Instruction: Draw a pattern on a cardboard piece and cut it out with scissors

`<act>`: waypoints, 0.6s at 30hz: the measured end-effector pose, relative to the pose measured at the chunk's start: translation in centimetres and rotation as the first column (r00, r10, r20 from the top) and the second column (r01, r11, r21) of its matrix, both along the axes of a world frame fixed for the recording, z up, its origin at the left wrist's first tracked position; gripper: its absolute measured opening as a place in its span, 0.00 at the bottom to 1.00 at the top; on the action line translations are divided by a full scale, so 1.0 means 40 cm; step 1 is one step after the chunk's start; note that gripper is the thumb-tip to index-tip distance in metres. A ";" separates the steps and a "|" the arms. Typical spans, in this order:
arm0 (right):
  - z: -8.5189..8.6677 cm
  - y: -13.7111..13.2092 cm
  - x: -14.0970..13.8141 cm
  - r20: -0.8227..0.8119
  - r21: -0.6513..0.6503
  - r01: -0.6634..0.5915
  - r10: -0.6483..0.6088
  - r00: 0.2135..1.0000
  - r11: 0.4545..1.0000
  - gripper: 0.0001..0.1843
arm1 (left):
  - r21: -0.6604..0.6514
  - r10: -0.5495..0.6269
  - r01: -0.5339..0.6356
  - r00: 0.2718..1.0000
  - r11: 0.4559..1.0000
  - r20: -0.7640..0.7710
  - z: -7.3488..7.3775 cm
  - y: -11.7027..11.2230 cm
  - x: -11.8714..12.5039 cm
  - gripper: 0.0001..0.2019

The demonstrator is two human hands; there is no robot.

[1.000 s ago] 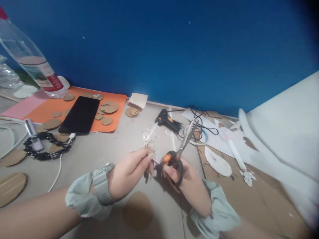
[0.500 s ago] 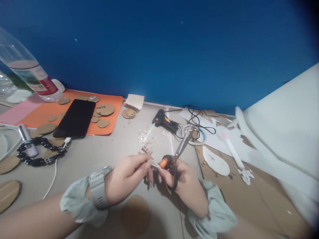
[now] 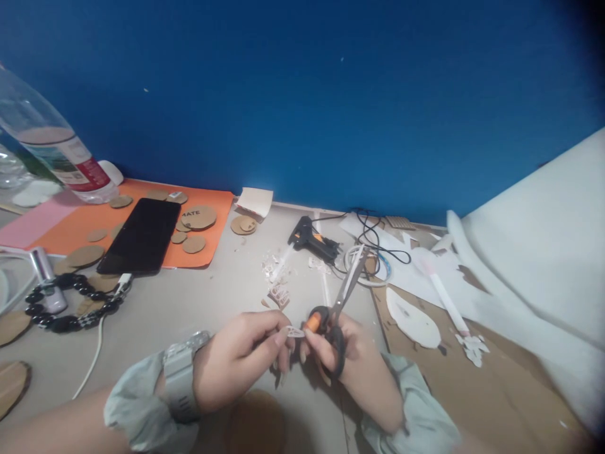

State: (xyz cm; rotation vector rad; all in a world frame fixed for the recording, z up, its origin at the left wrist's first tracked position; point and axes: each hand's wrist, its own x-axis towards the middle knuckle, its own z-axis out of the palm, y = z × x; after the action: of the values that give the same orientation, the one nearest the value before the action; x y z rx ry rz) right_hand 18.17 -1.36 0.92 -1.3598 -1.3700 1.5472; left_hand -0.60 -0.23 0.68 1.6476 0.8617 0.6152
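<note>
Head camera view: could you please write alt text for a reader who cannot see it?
A person's left hand pinches a small white cutout, beside the right hand holding scissors. Beyond lie cardboard discs on orange paper and a glue gun.

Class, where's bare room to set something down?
Bare: grey tabletop between black beaded bracelet, orange paper sheet and left hand; brown cardboard beside the right green cuff. Crowded: around the black glue gun, black cable and white scraps.

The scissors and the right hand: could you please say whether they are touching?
Touching: the head view shows the right hand holding the scissors by their handles.
</note>
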 end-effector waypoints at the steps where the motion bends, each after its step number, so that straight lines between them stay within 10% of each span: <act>1: 0.000 0.001 0.000 0.000 -0.016 0.001 -0.001 1.000 1.000 0.18 | -0.014 0.001 -0.001 1.000 1.000 0.002 0.001 0.000 0.000 0.14; 18: -0.011 0.004 0.008 -0.122 -0.060 -0.008 0.000 0.993 0.998 0.20 | -0.073 0.062 -0.061 0.998 0.995 0.005 -0.004 -0.005 0.001 0.15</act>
State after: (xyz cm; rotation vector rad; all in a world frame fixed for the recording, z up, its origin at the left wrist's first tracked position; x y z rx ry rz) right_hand 18.48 -1.21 0.50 -1.2763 -1.2616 1.6579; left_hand -0.57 -0.43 0.50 1.5573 0.9219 0.6249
